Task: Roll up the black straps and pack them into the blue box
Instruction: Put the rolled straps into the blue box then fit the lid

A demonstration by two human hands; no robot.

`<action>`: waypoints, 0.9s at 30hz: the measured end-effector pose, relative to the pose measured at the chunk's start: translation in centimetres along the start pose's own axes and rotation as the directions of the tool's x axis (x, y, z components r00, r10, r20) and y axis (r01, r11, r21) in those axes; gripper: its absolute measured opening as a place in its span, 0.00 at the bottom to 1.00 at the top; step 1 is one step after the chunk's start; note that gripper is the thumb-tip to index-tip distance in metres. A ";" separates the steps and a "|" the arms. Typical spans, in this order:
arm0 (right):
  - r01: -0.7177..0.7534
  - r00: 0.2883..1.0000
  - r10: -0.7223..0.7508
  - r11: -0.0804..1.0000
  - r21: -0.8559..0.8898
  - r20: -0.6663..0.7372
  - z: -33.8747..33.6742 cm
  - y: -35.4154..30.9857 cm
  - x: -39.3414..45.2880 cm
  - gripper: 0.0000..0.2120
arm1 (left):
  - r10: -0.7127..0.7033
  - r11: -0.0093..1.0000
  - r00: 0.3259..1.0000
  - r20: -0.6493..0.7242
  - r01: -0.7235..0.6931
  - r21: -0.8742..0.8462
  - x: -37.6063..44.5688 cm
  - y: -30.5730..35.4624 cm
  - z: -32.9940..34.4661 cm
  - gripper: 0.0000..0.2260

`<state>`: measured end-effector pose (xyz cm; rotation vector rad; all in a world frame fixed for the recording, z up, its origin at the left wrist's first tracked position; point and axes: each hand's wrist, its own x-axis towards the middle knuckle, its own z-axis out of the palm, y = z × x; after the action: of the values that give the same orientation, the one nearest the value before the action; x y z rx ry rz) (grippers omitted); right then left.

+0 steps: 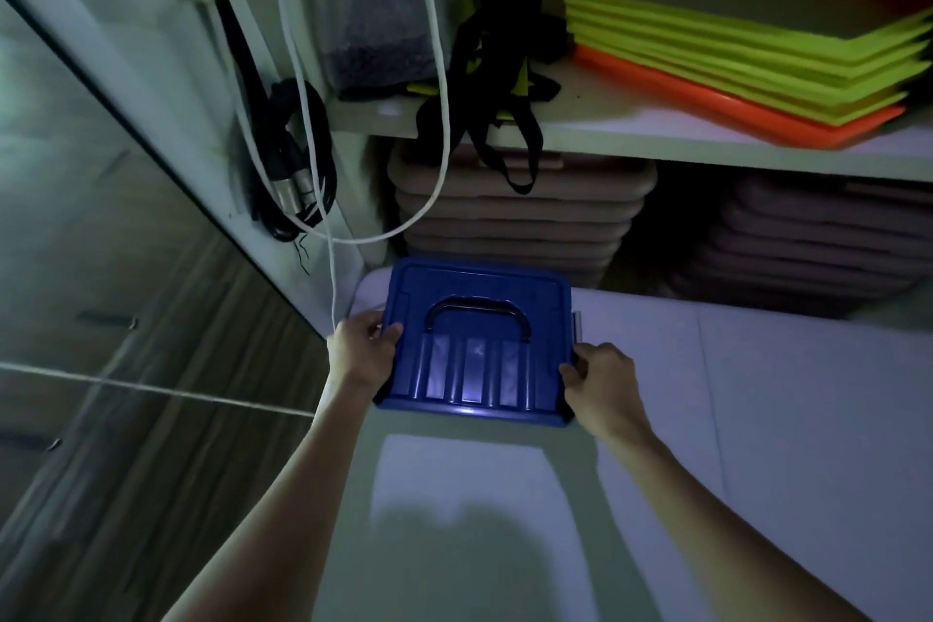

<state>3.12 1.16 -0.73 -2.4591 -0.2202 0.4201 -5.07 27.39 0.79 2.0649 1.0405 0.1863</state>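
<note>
The blue box (474,343) sits on a white table surface (757,419), its ribbed blue lid with a black handle (477,311) on top. My left hand (361,351) grips the lid's left edge. My right hand (603,381) grips its right edge near a clear latch. The black straps (492,81) lie in a loose tangle on the shelf above the box. Some of their ends hang over the shelf's front edge.
The white shelf (656,131) also carries stacked yellow-green and orange hexagon frames (747,56) and a clear bin (373,5). Stacked beige mats (510,217) fill the space below. A white cord (439,116) and coiled black cables (298,157) hang at the left. Wood flooring lies far left.
</note>
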 end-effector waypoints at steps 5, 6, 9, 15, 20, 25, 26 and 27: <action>-0.003 0.999 0.003 1.000 -0.005 -0.042 0.5 -0.2 0.4 0.07 | 0.038 0.997 0.996 -0.081 -0.032 0.071 0.8 0.0 0.5 0.10; -0.006 0.999 0.006 1.000 -0.011 -0.038 0.5 -0.1 0.6 0.10 | 0.028 0.997 0.996 -0.089 -0.021 0.072 0.7 -0.1 0.6 0.10; -0.026 0.997 0.027 1.000 0.010 -0.075 0.6 -0.1 0.8 0.12 | -0.025 0.997 0.992 -0.127 0.034 0.066 0.7 -0.4 0.9 0.14; -0.289 0.954 0.274 0.948 0.135 0.119 0.6 0.0 1.9 0.17 | -0.145 0.984 0.989 0.009 0.144 0.101 1.7 -1.6 1.6 0.20; -0.010 0.993 0.006 0.999 -0.034 -0.120 1.6 0.1 1.1 0.12 | 0.050 0.975 0.994 -0.095 -0.028 0.221 0.7 -1.3 1.9 0.11; 0.168 0.969 -0.221 0.914 -0.370 -0.108 2.6 0.2 0.0 0.14 | 0.165 0.914 0.979 -0.122 -0.106 0.391 0.1 -1.2 2.1 0.13; 0.189 0.966 -0.240 0.908 -0.374 -0.096 2.5 0.4 0.0 0.16 | 0.187 0.898 0.976 -0.116 -0.121 0.424 0.1 -1.2 2.1 0.13; 0.217 0.958 -0.268 0.911 -0.350 -0.103 2.3 0.6 0.0 0.16 | 0.197 0.889 0.974 -0.112 -0.129 0.439 0.1 -1.2 2.2 0.13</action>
<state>2.35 2.01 -2.86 -2.7337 -0.5701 0.0921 -4.73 26.60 -1.52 2.5781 1.0702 0.2202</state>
